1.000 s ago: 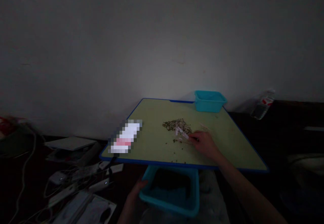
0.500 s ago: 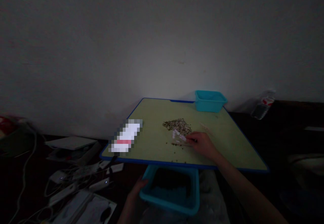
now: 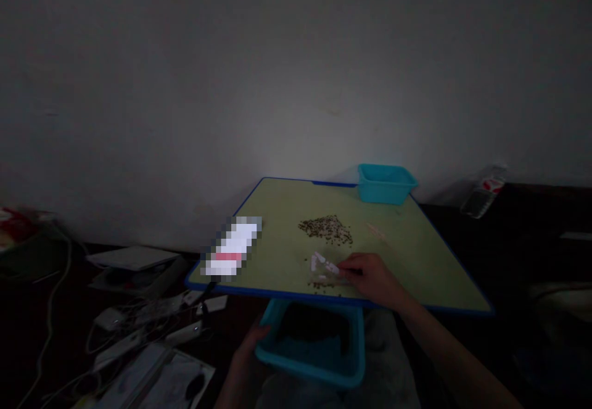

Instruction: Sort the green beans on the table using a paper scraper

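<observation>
My left hand grips the left rim of a blue plastic basin, held just below the table's front edge. A dark mass lies inside this basin; what it is I cannot make out. Over the table, my right hand pinches the right side of a flat, see-through piece with white patches. Several small dark grains lie along the near edge of that piece. Behind it, a larger spread of dark grains covers the middle of the tabletop.
The pale green table has a blue rim. A second blue basin stands at its far right corner. A blurred-out bright phone-like screen is at the left. Cables and white plugs clutter the floor side at left; a wall rises behind.
My right hand has drawn the see-through piece toward the table's front edge, away from the large spread of grains. Grains near the edge have moved closer with it. My left hand keeps the basin in place.
</observation>
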{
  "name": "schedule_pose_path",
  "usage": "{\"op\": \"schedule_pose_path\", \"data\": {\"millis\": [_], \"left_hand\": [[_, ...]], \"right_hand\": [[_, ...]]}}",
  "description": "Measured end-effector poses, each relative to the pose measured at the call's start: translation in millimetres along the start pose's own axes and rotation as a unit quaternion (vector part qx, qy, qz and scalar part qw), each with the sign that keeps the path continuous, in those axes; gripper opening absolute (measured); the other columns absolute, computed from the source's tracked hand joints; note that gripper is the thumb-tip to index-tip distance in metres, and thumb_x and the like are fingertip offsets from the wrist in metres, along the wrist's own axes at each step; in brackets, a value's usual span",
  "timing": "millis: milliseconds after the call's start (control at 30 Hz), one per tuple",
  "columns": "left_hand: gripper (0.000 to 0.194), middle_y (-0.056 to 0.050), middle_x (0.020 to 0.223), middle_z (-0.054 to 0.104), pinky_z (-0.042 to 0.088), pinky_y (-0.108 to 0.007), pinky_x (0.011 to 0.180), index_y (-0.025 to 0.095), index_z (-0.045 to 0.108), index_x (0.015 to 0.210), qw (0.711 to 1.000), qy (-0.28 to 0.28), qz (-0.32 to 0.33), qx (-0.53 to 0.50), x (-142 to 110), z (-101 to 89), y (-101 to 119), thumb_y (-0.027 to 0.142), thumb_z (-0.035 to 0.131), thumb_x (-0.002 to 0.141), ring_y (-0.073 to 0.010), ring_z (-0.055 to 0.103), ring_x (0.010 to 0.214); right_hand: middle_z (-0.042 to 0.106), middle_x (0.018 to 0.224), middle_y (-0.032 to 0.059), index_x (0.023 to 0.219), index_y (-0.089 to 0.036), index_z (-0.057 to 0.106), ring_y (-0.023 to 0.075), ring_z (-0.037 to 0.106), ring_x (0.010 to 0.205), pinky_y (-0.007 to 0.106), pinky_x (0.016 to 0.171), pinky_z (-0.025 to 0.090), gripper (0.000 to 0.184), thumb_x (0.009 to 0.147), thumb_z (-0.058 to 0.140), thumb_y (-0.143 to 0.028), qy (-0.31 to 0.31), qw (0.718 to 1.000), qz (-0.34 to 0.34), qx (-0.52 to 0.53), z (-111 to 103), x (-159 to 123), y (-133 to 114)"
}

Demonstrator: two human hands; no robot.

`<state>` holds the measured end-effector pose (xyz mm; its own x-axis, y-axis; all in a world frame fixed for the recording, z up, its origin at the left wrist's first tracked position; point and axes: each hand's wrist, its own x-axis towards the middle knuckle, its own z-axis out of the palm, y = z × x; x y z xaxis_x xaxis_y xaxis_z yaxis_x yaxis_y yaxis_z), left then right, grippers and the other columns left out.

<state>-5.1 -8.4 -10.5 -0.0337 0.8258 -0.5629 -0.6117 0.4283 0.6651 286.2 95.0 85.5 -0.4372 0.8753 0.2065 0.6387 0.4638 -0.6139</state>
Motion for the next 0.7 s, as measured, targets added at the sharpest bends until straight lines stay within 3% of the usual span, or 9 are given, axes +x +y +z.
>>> {"op": "schedule_pose_path", "data": {"millis": [233,467,600,700], "left_hand": [[0.051,-0.009,0.085,0.088,0.059,-0.043,0.068,0.019,0.073,0.118,1.0,0.001,-0.009,0.013,2.8,-2.4,-5.6,0.037,0.082,0.071,-0.0362,0.081,0.08],[0.074,-0.008,0.09,0.089,0.058,-0.044,0.073,0.016,0.062,0.147,1.0,-0.006,-0.006,0.02,-5.7,1.5,-1.5,0.037,0.079,0.077,-0.0379,0.08,0.092],[0.049,-0.004,0.072,0.083,0.057,-0.043,0.074,0.019,0.073,0.125,0.999,0.002,-0.001,0.036,-7.9,0.2,-0.5,0.037,0.079,0.08,-0.0359,0.078,0.084],[0.038,-0.006,0.076,0.084,0.056,-0.043,0.071,0.022,0.074,0.114,0.999,0.008,-0.001,0.032,-4.9,-3.2,-1.3,0.036,0.079,0.079,-0.0336,0.076,0.079]], "right_hand": [[0.082,0.091,0.006,0.101,-0.021,0.088,0.0187,0.074,0.083,0.027,0.075,0.051,0.024,0.095,0.067,-0.012,-0.012,0.999,0.005,0.042,4.0,-13.1,-9.5],[0.082,0.089,0.0055,0.098,-0.022,0.088,0.0181,0.074,0.08,0.028,0.074,0.053,0.022,0.095,0.067,-0.014,-0.009,0.999,0.01,0.051,9.6,-15.7,-14.3],[0.083,0.092,0.0058,0.101,-0.023,0.088,0.0191,0.075,0.081,0.029,0.075,0.055,0.022,0.096,0.067,-0.017,0.015,0.998,0.006,0.067,8.0,-11.6,-11.1],[0.083,0.09,0.0068,0.101,-0.023,0.088,0.0203,0.075,0.08,0.029,0.072,0.054,0.024,0.097,0.066,-0.017,0.06,0.998,0.024,0.023,4.7,-2.1,-3.5]]}}
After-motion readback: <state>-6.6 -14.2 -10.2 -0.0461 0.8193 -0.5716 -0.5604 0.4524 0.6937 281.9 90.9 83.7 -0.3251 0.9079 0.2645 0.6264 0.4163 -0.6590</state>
